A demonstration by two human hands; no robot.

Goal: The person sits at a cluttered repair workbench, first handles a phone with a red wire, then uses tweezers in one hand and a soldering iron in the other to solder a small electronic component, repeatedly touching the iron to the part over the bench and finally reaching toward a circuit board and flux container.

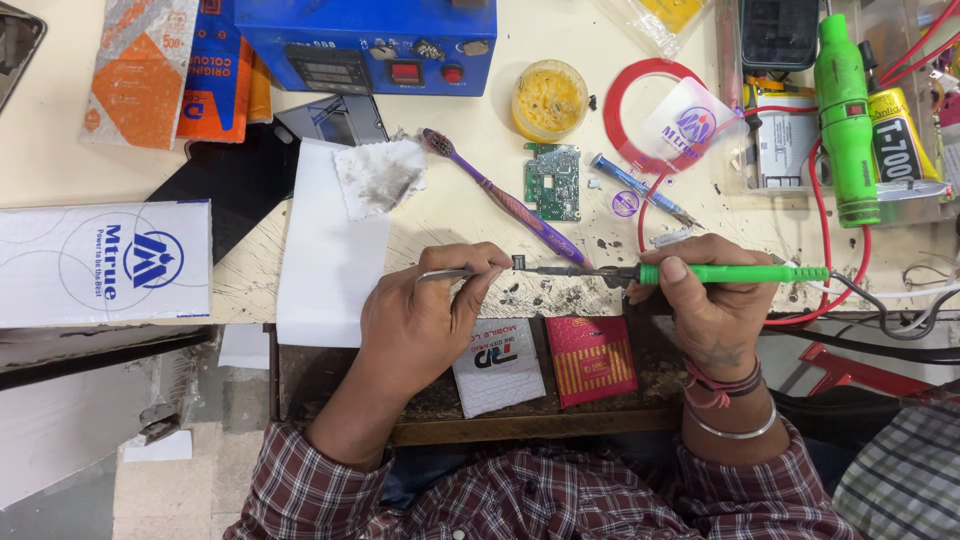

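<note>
On the cluttered workbench (pixel 450 215), your left hand (pixel 425 320) pinches tweezers (pixel 450 274) holding a small part (pixel 518 262); your right hand (pixel 705 300) grips the soldering iron (pixel 735 273), its long axis horizontal, tip pointing left at that part.

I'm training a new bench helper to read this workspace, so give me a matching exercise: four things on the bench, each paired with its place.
Things:
1. soldering iron
2. tweezers
3. toothbrush
4. yellow paste tin

Places:
a. beside the blue box
b. in the right hand
c. left of the circuit board
d. in the left hand

Pairs: 1-b, 2-d, 3-c, 4-a
</note>
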